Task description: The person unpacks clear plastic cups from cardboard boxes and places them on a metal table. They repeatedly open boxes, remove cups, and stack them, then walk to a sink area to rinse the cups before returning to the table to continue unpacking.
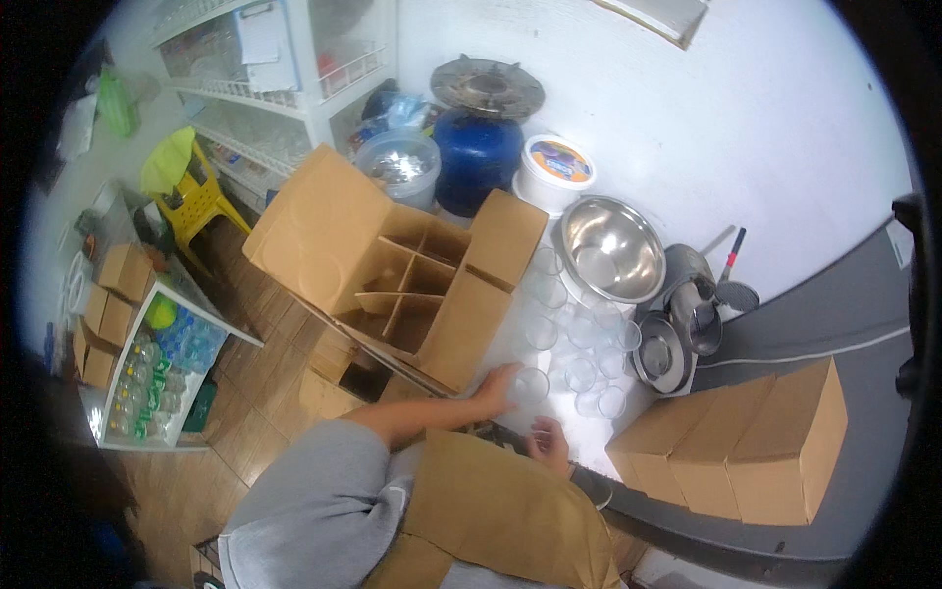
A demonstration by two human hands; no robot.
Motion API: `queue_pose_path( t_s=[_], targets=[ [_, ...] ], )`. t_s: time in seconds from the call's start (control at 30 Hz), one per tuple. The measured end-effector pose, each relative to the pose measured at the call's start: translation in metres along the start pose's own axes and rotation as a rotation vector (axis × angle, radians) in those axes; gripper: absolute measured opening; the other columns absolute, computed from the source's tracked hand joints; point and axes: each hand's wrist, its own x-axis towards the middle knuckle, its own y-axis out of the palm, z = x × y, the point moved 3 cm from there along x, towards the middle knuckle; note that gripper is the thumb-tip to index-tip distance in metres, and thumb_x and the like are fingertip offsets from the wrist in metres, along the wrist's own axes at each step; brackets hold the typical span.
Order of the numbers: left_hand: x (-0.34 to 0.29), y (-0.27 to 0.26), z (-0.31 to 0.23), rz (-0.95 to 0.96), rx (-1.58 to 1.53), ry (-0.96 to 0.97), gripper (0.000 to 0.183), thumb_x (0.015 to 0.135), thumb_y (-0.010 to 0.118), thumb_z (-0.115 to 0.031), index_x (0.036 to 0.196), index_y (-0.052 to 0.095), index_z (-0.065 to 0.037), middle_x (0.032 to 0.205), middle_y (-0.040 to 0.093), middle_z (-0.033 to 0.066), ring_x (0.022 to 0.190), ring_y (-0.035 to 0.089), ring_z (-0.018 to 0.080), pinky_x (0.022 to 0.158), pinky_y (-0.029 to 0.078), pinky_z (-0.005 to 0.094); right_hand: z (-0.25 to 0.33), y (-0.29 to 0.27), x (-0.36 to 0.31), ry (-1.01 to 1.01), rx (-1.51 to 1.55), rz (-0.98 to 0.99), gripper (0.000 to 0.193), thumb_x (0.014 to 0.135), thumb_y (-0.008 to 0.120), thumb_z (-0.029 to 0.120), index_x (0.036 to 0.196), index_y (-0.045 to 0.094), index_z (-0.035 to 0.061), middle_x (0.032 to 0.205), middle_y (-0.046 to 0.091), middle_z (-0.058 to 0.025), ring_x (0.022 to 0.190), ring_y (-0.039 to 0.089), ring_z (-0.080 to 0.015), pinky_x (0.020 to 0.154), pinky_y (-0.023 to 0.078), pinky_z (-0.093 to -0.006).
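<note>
My left hand is closed around the near side of a clear drinking glass at the left front of the white tabletop. To its right, at the table's front edge, my right hand is held with loosely bent fingers and nothing visible in it. Several more clear glasses stand grouped just beyond my hands. Left of them, an opened cardboard box shows its divider compartments; I see no glass in the compartments in view.
Steel bowl, pans and a skimmer sit by the wall. Closed cardboard boxes line the right. Behind stand a white tub, blue cylinder and bucket. A yellow chair is far left.
</note>
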Motion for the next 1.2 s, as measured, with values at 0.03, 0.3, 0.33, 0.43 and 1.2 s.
queue_pose_path(
  t_s=[0.03,0.3,0.33,0.43,1.2],
  targets=[
    [-0.002,-0.001,0.005,-0.07,-0.024,0.029,0.089,0.063,0.087,-0.022,0.138,0.042,-0.002,0.129,0.054,0.0206,0.125,0.049,0.0365,0.105,0.041,0.0426,0.008,0.006,0.006,-0.03,-0.03,0.079,0.034,0.084,0.07,0.004,0.116,0.057,0.0043,0.1,0.065,-0.0073,0.085,0.064,-0.0129,0.073,0.052,-0.0286],
    [-0.114,-0.193,-0.032,0.716,-0.422,-0.147,0.031,0.1,0.051,-0.023,0.121,0.062,-0.003,0.115,0.065,0.0083,0.111,0.059,0.0225,0.096,0.047,0.034,0.074,0.037,0.031,-0.281,0.031,0.216,0.024,0.086,0.069,0.006,0.108,0.062,0.0001,0.088,0.068,-0.0075,0.079,0.064,-0.0121,0.074,0.053,-0.0277],
    [-0.128,-0.224,-0.026,0.564,-0.333,-0.113,0.03,0.1,0.05,-0.023,0.118,0.064,-0.003,0.112,0.066,0.0066,0.107,0.061,0.0212,0.092,0.049,0.0342,0.077,0.043,0.036,-0.305,0.036,0.259,0.024,0.087,0.07,0.006,0.109,0.062,0.0001,0.089,0.068,-0.0073,0.079,0.064,-0.0122,0.075,0.053,-0.0276],
    [-0.151,-0.305,0.005,-0.133,-0.432,-0.533,0.024,0.099,0.052,-0.022,0.115,0.062,-0.008,0.095,0.065,0.0026,0.084,0.062,0.0124,0.069,0.052,0.0284,0.1,0.066,0.05,-0.335,0.028,0.383,0.031,0.088,0.069,0.007,0.116,0.059,0.0012,0.101,0.066,-0.0083,0.084,0.064,-0.0135,0.077,0.053,-0.0279],
    [-0.104,-0.244,-0.043,-0.933,0.131,0.027,0.133,0.049,0.091,-0.056,0.149,0.014,-0.016,0.154,-0.01,0.031,0.144,-0.002,0.0508,0.11,0.011,0.0665,0.076,0.16,0.107,0.177,0.443,0.728,0.063,0.095,0.048,0.056,0.137,0.047,0.009,0.13,0.056,-0.0082,0.119,0.055,-0.0222,0.097,0.044,-0.038]
  ],
)
